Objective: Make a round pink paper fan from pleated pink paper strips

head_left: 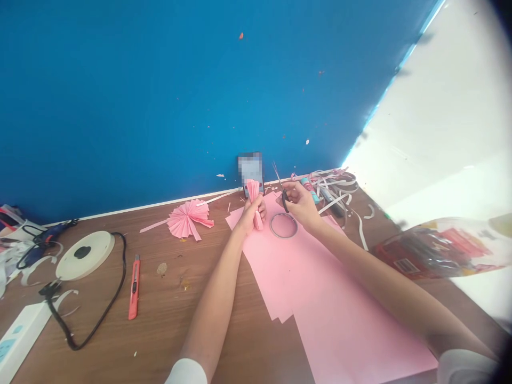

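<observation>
My left hand [253,213] is wrapped round a pleated strip of pink paper [253,190], whose folds fan out a little above the fingers. In my right hand [298,200] is a pair of scissors [282,188], blades pointing up and away, apart from the paper. Large pink sheets [276,282] lie beneath both hands. Between the hands a thin metal ring [283,225] rests on the sheets. To the left lies a pink paper fan [189,220], spread almost into a circle.
A phone [250,169] leans against the blue wall. Paper strips [334,186] heap at the back right, near a plastic bag [432,248]. On the left are a red utility knife [135,287], a round white device [85,256] with a black cord, and a power strip [24,336].
</observation>
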The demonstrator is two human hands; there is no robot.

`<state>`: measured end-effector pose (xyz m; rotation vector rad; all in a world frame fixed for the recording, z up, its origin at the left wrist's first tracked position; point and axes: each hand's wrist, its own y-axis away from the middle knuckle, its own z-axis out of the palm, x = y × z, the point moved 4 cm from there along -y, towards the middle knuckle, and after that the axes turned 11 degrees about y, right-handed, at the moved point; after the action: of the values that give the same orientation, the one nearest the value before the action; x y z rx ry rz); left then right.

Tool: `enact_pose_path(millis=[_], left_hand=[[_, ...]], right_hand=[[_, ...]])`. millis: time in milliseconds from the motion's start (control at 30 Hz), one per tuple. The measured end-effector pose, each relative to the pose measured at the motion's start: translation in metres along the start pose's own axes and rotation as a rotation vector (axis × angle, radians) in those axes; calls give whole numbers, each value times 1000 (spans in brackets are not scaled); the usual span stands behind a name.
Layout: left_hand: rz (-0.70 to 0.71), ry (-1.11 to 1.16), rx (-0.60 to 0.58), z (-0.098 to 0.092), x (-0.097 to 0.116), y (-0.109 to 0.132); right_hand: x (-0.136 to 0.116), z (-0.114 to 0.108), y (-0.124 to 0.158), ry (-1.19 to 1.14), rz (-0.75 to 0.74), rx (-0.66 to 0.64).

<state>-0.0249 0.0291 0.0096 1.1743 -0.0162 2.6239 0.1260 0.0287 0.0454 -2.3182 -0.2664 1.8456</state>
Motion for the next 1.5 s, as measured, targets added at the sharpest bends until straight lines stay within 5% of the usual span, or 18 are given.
enact_pose_path(millis=[167, 333, 1100, 1300, 1500], left_hand=[[-151, 39, 46, -1, -11, 1], [-288, 42, -58, 10, -23, 1], [-228, -57, -111, 10, -30, 0], [-162, 19, -121, 10, -22, -1], [-159, 123, -114, 7, -13, -3]], right_hand=[[4, 6, 4, -95, 42, -12], [7, 9, 7, -97, 1, -4], [10, 13, 12, -205, 100, -47], [21, 8, 8, -58, 45, 10], [27, -2, 3, 375, -117, 95]])
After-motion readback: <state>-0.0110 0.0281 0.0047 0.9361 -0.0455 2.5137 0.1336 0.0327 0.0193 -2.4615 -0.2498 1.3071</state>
